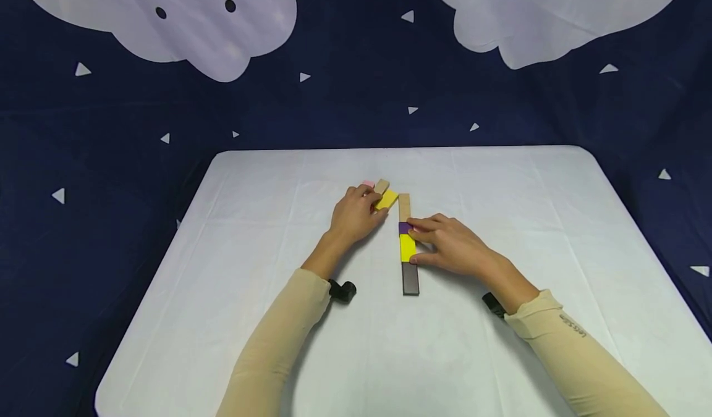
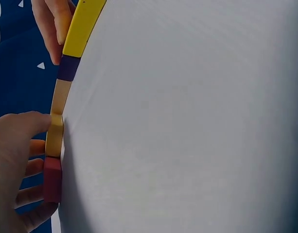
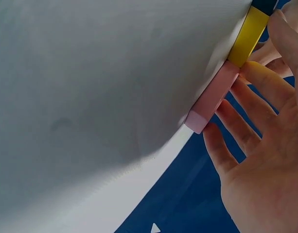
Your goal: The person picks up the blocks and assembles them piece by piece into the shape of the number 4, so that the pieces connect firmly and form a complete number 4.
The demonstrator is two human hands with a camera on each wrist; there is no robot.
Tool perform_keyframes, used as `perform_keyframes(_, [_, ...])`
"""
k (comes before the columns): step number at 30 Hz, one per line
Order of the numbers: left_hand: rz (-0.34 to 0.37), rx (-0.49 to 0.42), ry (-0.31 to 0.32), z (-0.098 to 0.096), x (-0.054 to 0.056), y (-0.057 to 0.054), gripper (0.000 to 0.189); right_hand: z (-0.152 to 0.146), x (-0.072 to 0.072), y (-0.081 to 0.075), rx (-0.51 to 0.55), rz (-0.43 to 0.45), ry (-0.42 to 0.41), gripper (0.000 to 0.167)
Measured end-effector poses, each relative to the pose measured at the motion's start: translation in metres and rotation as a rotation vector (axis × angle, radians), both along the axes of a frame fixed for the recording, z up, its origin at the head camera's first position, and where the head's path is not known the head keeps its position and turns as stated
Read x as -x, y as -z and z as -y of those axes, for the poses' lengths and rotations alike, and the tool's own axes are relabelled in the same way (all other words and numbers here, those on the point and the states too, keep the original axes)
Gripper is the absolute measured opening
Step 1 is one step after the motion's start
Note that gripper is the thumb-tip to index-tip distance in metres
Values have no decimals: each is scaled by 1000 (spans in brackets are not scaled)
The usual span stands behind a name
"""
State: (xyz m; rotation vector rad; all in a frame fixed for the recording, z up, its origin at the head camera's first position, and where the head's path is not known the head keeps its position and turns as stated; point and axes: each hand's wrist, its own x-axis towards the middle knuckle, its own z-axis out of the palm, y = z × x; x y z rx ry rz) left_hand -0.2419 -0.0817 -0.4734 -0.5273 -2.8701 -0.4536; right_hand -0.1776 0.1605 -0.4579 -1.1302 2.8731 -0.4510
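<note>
In the head view my left hand (image 1: 356,212) touches a slanted group of blocks: a yellow block (image 1: 387,199), a wood-coloured block (image 1: 381,186) and a partly hidden pink block (image 1: 368,183). The left wrist view has its thumb and fingers along one side of a yellow block and a red-pink block (image 2: 52,179). A straight column stands beside it: wood-coloured block (image 1: 404,207), purple block (image 1: 405,228), yellow block (image 1: 408,248) and dark block (image 1: 410,279). Extended fingers of my right hand (image 1: 453,244) rest against the purple and yellow blocks' right side.
Both groups lie on a white-covered table (image 1: 267,231), whose far edge is behind them. A dark blue cloth (image 1: 356,96) with white clouds and triangles hangs beyond. Black wrist devices are on the left wrist (image 1: 343,291) and right wrist (image 1: 493,305).
</note>
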Motion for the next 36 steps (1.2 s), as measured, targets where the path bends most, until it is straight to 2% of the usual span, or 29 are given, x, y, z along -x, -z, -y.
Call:
perform_keyframes(10, [-41, 98, 36, 9, -1, -1, 36, 1, -1, 2, -1, 5, 14, 68])
perform_keyframes(18, [-22, 39, 64, 9, 0, -1, 37, 1, -2, 0, 0, 12, 11, 68])
perform_keyframes(29, [16, 30, 75, 6, -2, -3, 39, 0, -1, 0, -3, 19, 13, 68])
perform_keyframes(36, [39, -12, 76, 6, -1, -1, 38, 0, 0, 1, 5, 10, 10, 68])
